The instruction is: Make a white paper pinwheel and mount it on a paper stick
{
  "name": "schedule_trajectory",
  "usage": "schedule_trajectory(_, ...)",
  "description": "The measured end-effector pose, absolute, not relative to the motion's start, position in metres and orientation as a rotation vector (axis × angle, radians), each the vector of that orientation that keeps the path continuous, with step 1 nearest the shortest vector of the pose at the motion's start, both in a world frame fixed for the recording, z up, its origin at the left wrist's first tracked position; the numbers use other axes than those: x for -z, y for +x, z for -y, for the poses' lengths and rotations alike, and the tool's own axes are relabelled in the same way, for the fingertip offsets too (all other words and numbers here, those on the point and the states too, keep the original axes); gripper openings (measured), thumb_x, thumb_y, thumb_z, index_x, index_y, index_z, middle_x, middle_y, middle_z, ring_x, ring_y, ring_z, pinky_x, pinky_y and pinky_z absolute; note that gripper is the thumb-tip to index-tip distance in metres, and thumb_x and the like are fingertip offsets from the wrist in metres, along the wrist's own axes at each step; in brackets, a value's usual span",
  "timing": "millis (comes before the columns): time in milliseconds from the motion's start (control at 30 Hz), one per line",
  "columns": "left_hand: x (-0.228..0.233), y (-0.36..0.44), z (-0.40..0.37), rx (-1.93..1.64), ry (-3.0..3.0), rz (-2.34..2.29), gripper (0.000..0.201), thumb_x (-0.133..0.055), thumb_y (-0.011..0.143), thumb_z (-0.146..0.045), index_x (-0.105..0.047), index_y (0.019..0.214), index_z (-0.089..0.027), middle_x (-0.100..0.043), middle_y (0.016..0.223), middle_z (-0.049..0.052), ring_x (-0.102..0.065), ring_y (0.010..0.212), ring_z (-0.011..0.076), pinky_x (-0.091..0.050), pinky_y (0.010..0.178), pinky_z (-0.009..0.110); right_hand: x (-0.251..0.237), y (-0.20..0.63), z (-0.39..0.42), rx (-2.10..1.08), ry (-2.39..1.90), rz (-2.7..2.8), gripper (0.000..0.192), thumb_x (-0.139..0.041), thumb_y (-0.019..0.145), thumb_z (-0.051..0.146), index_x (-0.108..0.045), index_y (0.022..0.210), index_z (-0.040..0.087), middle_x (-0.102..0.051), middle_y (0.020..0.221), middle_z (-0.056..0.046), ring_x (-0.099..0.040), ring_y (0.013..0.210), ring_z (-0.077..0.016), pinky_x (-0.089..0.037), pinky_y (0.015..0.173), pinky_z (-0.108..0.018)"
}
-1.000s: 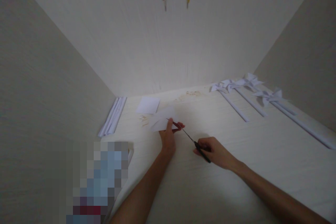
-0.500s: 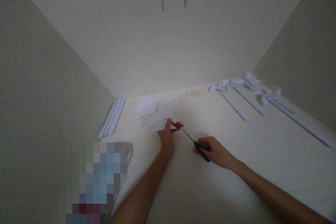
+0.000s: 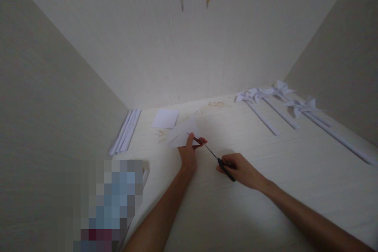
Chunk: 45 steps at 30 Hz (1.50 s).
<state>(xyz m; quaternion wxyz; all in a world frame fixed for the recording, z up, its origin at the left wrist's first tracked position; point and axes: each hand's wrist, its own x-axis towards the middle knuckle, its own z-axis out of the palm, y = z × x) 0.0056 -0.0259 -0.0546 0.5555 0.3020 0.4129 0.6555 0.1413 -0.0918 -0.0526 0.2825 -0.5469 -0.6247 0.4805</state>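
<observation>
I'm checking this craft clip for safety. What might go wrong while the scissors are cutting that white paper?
The blades of the black-handled scissors run close to the left hand pinching the small white paper piece, so fingertips may get nicked. The paper is held only at one edge, off the pale wooden table, so it might bend and the cut wander. The right hand works at a stretch, which may reduce control.
</observation>
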Motion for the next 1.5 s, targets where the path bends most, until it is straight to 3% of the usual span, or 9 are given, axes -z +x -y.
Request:
schedule_trajectory(833,0.054,0.006,0.026,-1.544,0.723,-0.967,0.013,-0.056,0.066,-0.026,-0.05,0.064,-0.014,-0.054,0.048,-0.005,-0.057,0.046,0.0116,-0.048,0.048,0.024,0.056,0.142,0.092,-1.318,-1.44,1.702,0.033,-0.048,0.073,0.039,-0.038,0.05,0.018,-0.037,0.043,0.004,-0.034,0.04,-0.0073,-0.024,0.038,-0.02)
schedule_trajectory(1267,0.053,0.004,0.023,-1.546,0.663,-1.033,0.015,-0.056,0.066,-0.027,-0.052,0.065,-0.012,-0.06,0.052,0.0,-0.06,0.047,0.0124,-0.043,0.043,0.019,0.052,0.145,0.092,-1.339,-1.458,1.736,0.031,-0.056,0.067,0.036,-0.037,0.051,0.018,-0.034,0.046,0.007,-0.031,0.041,-0.0057,-0.021,0.038,-0.019)
schedule_trajectory(1500,0.058,0.003,0.022,-1.544,0.685,-1.052,0.015,-0.056,0.066,-0.027,-0.052,0.067,-0.013,-0.061,0.053,-0.001,-0.06,0.048,0.0126,-0.043,0.043,0.019,0.058,0.163,0.087,-1.211,-1.437,1.682,0.03,-0.046,0.073,0.04,-0.039,0.054,0.018,-0.04,0.05,0.004,-0.041,0.048,-0.0093,-0.031,0.045,-0.021)
